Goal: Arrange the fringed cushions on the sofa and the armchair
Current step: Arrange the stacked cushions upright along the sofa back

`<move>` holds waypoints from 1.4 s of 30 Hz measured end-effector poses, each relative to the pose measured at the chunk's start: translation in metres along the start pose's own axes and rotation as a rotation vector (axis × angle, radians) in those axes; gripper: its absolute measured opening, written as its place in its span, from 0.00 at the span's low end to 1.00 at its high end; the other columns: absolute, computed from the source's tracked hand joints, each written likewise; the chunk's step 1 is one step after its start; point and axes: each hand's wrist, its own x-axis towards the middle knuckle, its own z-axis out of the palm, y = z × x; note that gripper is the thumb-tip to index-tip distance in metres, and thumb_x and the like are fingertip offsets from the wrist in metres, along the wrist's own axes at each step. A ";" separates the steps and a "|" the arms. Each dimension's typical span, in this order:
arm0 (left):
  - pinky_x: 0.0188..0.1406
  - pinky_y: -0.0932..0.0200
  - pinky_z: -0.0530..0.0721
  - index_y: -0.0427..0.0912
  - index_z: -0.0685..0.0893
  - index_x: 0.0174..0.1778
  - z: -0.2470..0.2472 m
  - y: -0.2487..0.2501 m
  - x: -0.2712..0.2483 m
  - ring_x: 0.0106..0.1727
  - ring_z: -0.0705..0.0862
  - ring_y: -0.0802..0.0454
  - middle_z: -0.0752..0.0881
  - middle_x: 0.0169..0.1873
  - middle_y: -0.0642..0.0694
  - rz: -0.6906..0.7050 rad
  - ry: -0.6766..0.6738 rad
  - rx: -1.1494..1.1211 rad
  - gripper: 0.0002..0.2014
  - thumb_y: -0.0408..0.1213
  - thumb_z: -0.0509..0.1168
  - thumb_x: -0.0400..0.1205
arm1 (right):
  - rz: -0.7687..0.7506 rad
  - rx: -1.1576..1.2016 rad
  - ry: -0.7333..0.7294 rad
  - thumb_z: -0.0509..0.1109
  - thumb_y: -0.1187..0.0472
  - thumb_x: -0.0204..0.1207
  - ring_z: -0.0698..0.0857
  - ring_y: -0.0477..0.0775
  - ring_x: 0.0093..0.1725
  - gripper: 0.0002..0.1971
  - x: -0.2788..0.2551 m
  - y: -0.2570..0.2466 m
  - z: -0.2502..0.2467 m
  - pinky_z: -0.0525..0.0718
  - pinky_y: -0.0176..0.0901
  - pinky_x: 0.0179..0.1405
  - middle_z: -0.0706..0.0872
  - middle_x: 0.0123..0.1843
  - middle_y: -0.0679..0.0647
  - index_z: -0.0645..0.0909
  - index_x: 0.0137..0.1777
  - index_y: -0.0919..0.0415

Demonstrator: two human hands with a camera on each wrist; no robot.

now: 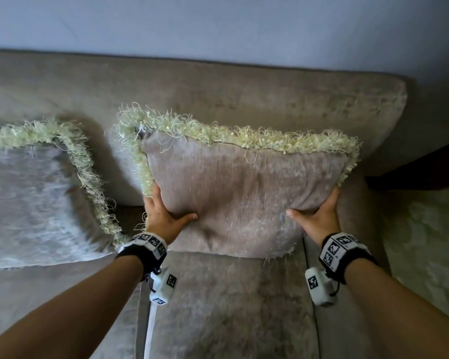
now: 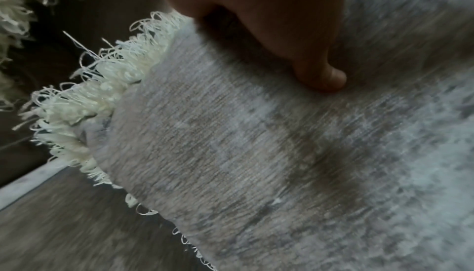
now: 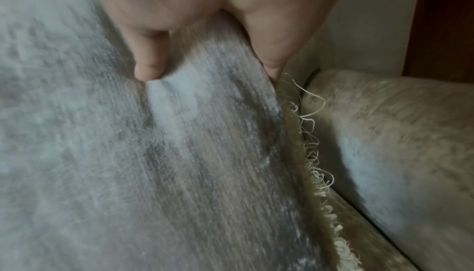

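A grey-beige cushion [image 1: 244, 187] with a pale green-cream fringe stands upright against the sofa back [image 1: 218, 89], at the sofa's right end. My left hand [image 1: 163, 211] grips its left edge, thumb on the front face, fingers behind. My right hand [image 1: 319, 216] grips the right edge the same way. The left wrist view shows the cushion [image 2: 231, 153], its fringe and my left hand [image 2: 269, 28] with the thumb pressed into the fabric. The right wrist view shows the cushion [image 3: 128, 153] and my right hand [image 3: 218, 22] pinching its edge. A second fringed cushion [image 1: 34, 200] leans at the left.
The sofa seat [image 1: 231, 307] spreads below the held cushion. The sofa armrest [image 1: 358, 229] rises just right of my right hand, also visible as the armrest [image 3: 397, 143]. A patterned carpet [image 1: 425, 242] and dark wooden furniture [image 1: 425, 167] lie beyond it. A plain wall [image 1: 218, 27] stands behind.
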 end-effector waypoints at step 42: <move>0.76 0.40 0.71 0.59 0.47 0.83 0.048 -0.117 -0.007 0.79 0.63 0.46 0.58 0.79 0.53 -0.252 -0.176 0.081 0.70 0.63 0.83 0.51 | -0.898 -1.243 -0.311 0.65 0.18 0.57 0.68 0.73 0.73 0.57 0.038 -0.101 0.114 0.63 0.72 0.74 0.64 0.77 0.71 0.45 0.83 0.39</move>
